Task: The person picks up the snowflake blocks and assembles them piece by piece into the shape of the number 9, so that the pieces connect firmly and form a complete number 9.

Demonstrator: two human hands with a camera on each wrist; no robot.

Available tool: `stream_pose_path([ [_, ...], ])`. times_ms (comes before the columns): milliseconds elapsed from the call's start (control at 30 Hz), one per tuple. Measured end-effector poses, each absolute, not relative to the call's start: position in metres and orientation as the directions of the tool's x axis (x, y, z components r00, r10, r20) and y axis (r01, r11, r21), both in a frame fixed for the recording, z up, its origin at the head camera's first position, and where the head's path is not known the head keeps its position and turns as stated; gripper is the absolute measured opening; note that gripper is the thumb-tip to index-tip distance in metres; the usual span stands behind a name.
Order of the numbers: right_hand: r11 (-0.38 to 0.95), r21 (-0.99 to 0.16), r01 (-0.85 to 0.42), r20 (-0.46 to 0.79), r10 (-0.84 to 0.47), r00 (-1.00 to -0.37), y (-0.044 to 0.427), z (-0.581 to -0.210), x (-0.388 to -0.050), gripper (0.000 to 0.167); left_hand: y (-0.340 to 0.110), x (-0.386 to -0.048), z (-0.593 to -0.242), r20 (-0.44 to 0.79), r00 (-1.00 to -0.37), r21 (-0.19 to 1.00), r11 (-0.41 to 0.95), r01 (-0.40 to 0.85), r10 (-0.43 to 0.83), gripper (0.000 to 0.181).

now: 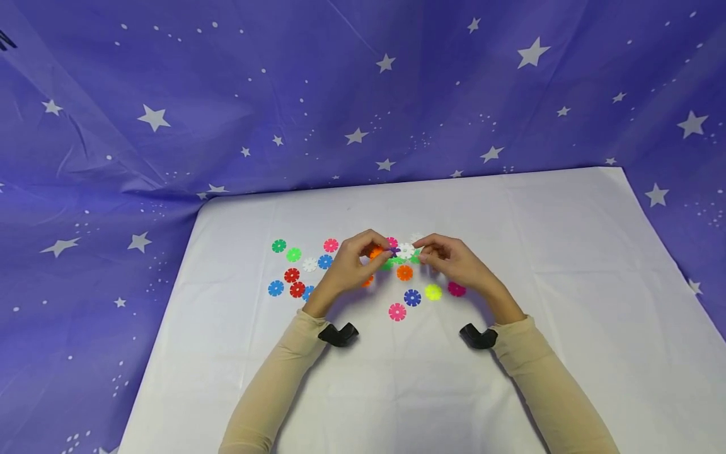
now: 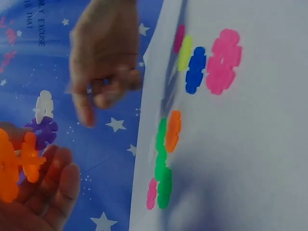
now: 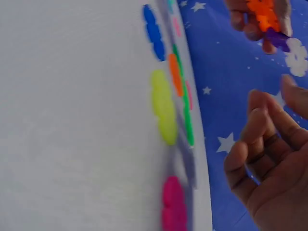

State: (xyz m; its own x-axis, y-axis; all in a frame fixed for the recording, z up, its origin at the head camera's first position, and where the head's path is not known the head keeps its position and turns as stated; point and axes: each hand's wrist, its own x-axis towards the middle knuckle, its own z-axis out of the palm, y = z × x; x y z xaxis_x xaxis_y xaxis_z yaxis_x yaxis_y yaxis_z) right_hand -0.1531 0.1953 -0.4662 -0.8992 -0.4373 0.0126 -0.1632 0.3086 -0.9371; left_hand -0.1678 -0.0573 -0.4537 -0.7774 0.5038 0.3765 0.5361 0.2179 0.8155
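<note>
My left hand (image 1: 353, 260) holds a small chain of joined snowflake discs above the table. Orange discs (image 2: 7, 166) sit between its fingers, a purple disc (image 2: 44, 131) is linked to them, and a white disc (image 2: 44, 106) stands at the far end. Facing it, my right hand (image 1: 464, 263) is just right of that white disc, with a gap between fingertips and disc in the right wrist view. Its fingers (image 3: 257, 125) are loosely bent and hold nothing. Exactly how the orange pieces slot together is partly hidden by the left fingers.
Loose snowflake discs lie on the white tablecloth (image 1: 567, 265): red ones (image 1: 297, 290), blue ones (image 1: 276, 288) and green ones (image 1: 279, 246) at left. A pink disc (image 1: 397, 312), dark blue disc (image 1: 412, 297), yellow disc (image 1: 433, 292) and magenta disc (image 1: 456, 289) lie nearer me.
</note>
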Motion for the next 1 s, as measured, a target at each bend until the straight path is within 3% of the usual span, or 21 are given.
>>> stream_pose_path([
  [133,0.45,-0.857,-0.252,0.001,-0.487,-0.873,0.191,-0.475,-0.154,0.024,-0.057,-0.162,-0.439,0.319,-0.808,0.852,0.223,0.473,0.495,0.013],
  [467,0.59,-0.685,-0.427,-0.02,-0.601,-0.799,0.179,-0.481,-0.147,0.033,-0.055,-0.151,-0.413,0.271,-0.817,0.869,0.236,0.435,0.509,0.034],
  [1000,0.622,-0.674,-0.398,-0.026,-0.559,-0.828,0.178,-0.486,-0.149,0.019,-0.057,-0.152,-0.41,0.317,-0.799,0.847,0.227,0.481,0.511,0.044],
])
